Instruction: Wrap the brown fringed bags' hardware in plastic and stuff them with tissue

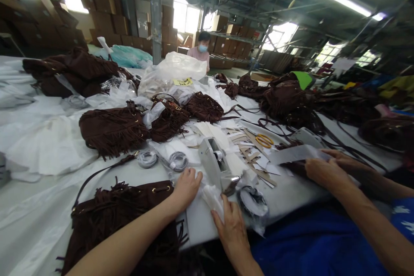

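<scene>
My left hand (186, 187) has its fingers curled down at the table, just below a grey coiled strap (178, 161) in clear plastic. What it grips, if anything, is hidden under the fingers. My right hand (232, 224) pinches a white, crumpled plastic-wrapped bundle (213, 199) between thumb and fingers. Right behind that bundle stands a grey tape dispenser (211, 159) with its metal cutter towards me. A dark coil in clear plastic (252, 201) lies to the right of my right hand. Partly under my left forearm rests a dark brown fringed bag (129, 207).
Beside me on the right, a co-worker's hands (326, 168) hold a translucent strip. Yellow-handled scissors (264, 140) lie by paper strips (249, 155). More fringed bags (113, 129) and a big plastic bag (174, 71) fill the far table. A person (199, 51) is behind it.
</scene>
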Demonstrator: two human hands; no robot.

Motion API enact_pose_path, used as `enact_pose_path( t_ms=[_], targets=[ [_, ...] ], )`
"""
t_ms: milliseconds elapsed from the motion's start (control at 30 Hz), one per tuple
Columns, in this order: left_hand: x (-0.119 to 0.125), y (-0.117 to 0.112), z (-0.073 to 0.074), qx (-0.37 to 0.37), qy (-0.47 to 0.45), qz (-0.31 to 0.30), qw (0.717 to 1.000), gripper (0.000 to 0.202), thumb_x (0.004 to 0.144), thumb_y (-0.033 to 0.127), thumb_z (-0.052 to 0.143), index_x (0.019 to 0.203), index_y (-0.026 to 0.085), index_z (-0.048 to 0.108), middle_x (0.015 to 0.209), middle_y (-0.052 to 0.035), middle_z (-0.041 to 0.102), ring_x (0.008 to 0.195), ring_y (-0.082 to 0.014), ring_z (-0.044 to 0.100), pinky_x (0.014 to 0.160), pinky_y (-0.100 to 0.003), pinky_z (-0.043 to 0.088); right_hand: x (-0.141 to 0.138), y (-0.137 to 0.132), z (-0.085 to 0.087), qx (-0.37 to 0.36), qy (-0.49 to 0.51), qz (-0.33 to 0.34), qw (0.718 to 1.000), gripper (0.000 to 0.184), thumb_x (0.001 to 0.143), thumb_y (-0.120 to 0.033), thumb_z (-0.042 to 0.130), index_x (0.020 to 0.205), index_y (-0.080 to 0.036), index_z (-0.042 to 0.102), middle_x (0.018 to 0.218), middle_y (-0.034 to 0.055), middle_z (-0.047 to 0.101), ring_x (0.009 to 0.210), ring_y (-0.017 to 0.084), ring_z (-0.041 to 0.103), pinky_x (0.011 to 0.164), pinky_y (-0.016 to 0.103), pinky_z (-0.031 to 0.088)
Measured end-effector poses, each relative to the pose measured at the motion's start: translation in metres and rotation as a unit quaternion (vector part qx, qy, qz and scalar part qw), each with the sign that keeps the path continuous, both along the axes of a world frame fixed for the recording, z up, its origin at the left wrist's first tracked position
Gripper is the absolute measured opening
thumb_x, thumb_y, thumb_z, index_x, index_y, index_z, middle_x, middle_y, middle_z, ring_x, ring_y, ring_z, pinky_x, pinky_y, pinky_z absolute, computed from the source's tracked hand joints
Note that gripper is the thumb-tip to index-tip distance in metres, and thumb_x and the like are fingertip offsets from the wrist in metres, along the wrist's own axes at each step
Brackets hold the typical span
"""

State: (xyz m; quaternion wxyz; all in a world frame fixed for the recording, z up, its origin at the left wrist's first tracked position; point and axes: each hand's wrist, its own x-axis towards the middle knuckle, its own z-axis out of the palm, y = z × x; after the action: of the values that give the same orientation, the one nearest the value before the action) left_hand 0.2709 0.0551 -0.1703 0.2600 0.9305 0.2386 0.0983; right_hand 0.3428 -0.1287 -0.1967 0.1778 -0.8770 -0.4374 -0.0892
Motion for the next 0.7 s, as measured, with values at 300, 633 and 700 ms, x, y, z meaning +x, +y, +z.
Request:
enact_pose_path(
  t_ms=[300,633,700],
  targets=[
    [-0.002,0.044,0.022,-0.354,-0.119,0.041,0.927,0.008,0.086,0.016,0.048,0.089,0.016,0.055,0.087,-0.0074,0.059,0.085,-0.0212,0.058,0.08,-0.037,0.051,-0.01,0.028,0.004,0.014,0.077,-0.036,0.996,0.044,0.092,-0.038,0.044,0.129,-0.015,0.046,0.096,0.0128,0.057,0.082,0.028,0.063,0.072,0.038,0.054],
    [-0.04,0.041,0.044,-0.707,-0.188,0.096,0.675,0.023,0.085,0.027,0.055,0.104,0.013,0.053,0.094,-0.0101,0.065,0.086,-0.0176,0.065,0.069,-0.026,0.055,-0.018,0.036,0.052,0.146,0.109,-0.034,0.983,0.064,0.079,-0.062,0.056,0.117,-0.011,0.061,0.109,0.0185,0.063,0.101,0.035,0.056,0.088,0.048,0.045],
    [-0.043,0.032,0.049,-0.734,-0.181,0.092,0.648,0.025,0.085,0.026,0.057,0.106,0.013,0.055,0.094,-0.0097,0.065,0.084,-0.0177,0.065,0.068,-0.027,0.056,-0.019,0.043,0.071,0.189,0.231,-0.013,0.954,0.061,0.082,-0.06,0.054,0.116,-0.01,0.063,0.1,0.015,0.066,0.086,0.027,0.06,0.08,0.04,0.049]
  ],
)
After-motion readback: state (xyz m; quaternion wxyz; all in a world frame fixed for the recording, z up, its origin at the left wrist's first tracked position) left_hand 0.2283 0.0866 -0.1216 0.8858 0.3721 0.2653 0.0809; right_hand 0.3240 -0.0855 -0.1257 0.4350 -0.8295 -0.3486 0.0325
